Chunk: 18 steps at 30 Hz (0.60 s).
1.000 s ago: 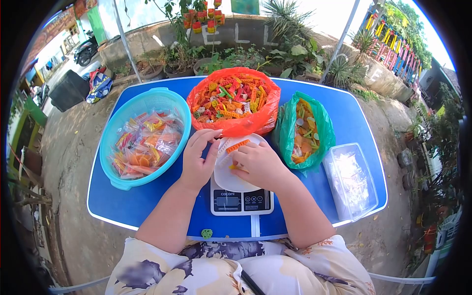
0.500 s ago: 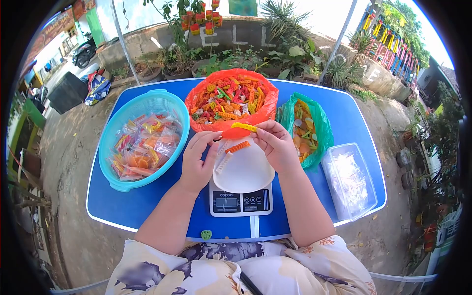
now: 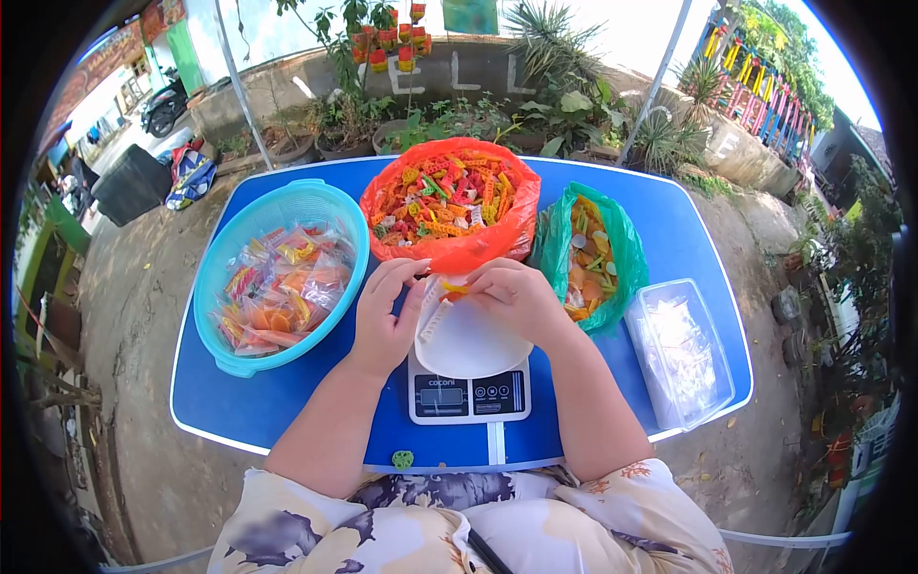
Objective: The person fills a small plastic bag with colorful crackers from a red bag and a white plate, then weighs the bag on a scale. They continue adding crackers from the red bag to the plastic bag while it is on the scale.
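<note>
A white bowl (image 3: 473, 349) rests on a kitchen scale (image 3: 469, 400) at the middle of the blue table. Inside it lies a pale ridged snack piece (image 3: 435, 321). My right hand (image 3: 521, 298) reaches over the bowl's far right side, its fingertips closed on a yellow snack piece (image 3: 453, 287); part of the piece is hidden. At the bowl's left rim is my left hand (image 3: 385, 311), half curled, with a gap between thumb and fingers and nothing visible in it. Just beyond both hands stands a red plastic bag (image 3: 449, 253) full of colourful snack pieces.
To the left sits a turquoise basket (image 3: 215, 330) of packed clear bags. A green plastic bag (image 3: 626, 263) with yellow snacks and a clear box (image 3: 679, 354) of plastic sachets are at right. A green piece (image 3: 403, 459) lies by the front edge.
My right hand has come down and slightly left, taking the yellow snack piece from above the bowl's far rim into the bowl's opening. My left hand has hardly moved.
</note>
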### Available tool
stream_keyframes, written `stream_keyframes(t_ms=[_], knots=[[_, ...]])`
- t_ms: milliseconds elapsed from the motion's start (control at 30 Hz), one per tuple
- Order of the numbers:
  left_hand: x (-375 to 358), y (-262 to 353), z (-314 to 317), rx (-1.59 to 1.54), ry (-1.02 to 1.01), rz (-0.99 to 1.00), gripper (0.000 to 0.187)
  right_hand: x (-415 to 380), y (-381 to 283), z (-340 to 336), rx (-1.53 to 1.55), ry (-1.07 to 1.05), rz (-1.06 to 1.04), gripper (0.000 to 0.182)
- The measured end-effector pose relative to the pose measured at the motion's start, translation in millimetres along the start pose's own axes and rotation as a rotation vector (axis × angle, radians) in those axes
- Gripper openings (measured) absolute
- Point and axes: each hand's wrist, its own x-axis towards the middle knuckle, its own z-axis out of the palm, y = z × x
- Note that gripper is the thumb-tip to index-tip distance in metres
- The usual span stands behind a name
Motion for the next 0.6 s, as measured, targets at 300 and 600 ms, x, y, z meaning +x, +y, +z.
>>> stream_keyframes(t_ms=[300,600], knots=[[-2,-2,1,0.085,-0.013,0.021,0.027,3,-18,-16,-0.231,0.033,-0.1,0.01],[20,55,17,0.261,-0.331,0.244,0.039,-61,-57,-132,-0.599,0.174,0.348,0.013]])
